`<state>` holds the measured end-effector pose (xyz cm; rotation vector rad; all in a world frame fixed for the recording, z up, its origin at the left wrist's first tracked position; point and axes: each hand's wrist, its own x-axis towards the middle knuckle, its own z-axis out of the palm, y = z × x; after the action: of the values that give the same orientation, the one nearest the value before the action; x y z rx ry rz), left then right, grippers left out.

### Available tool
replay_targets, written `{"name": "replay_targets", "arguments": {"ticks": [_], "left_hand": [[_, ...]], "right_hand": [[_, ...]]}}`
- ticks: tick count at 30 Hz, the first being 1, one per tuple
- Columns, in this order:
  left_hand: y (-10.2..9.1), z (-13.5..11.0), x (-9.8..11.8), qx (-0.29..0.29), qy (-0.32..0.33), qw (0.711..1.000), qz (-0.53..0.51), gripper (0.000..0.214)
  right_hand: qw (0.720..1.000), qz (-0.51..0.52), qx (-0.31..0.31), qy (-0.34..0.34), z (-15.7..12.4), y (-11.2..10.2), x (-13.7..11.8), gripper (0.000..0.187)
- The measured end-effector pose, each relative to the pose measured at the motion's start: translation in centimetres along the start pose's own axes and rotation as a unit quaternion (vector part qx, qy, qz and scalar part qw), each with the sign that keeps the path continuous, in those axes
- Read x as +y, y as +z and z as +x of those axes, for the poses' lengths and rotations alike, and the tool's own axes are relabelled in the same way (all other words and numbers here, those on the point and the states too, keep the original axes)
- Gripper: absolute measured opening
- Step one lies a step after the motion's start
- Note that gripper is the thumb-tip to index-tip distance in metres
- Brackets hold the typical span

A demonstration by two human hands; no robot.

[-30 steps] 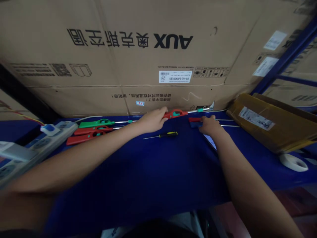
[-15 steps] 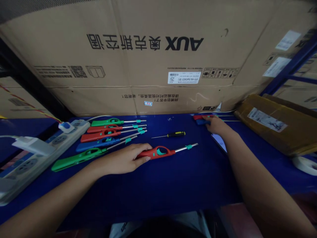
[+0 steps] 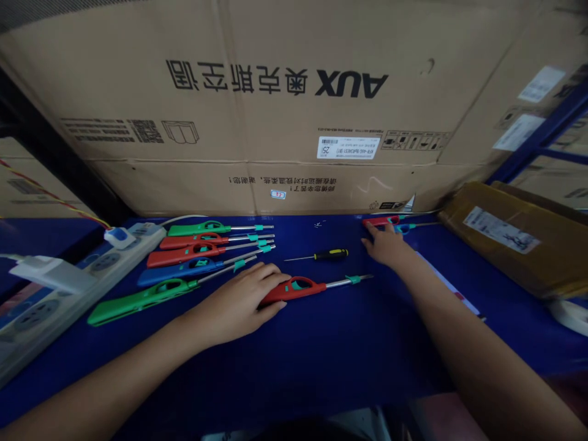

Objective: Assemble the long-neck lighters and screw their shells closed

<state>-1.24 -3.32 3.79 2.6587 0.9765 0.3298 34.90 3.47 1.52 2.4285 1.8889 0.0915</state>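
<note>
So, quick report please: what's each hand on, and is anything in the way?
Left fingers around a red lighter. Right fingers at a second red lighter and a blue one; grip unclear. Screwdriver between them; nothing seems in the way.

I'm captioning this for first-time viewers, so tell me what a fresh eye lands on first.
Probably the big cardboard box across the back, with its upside-down AUX lettering. Next come the colourful lighters lying at left beside the white power strip, then the red lighter held by the left hand near the middle.
</note>
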Motion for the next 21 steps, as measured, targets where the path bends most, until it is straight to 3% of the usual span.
{"name": "replay_targets", "arguments": {"ticks": [6,16,21], "left_hand": [[0.3,0.2,0.1,-0.002,-0.015,1.0,0.001,0.037],[0.3,0.1,0.1,-0.001,-0.014,1.0,-0.017,0.038],[0.2,0.1,0.3,-0.003,-0.016,1.0,-0.012,0.037]], "right_hand": [[0.996,0.054,-0.038,0.063,-0.4,0.2,-1.8,0.071],[0.994,0.094,-0.03,0.038,1.1,0.3,0.0,0.065],[0.993,0.097,-0.006,0.066,0.7,0.5,0.0,0.07]]}}
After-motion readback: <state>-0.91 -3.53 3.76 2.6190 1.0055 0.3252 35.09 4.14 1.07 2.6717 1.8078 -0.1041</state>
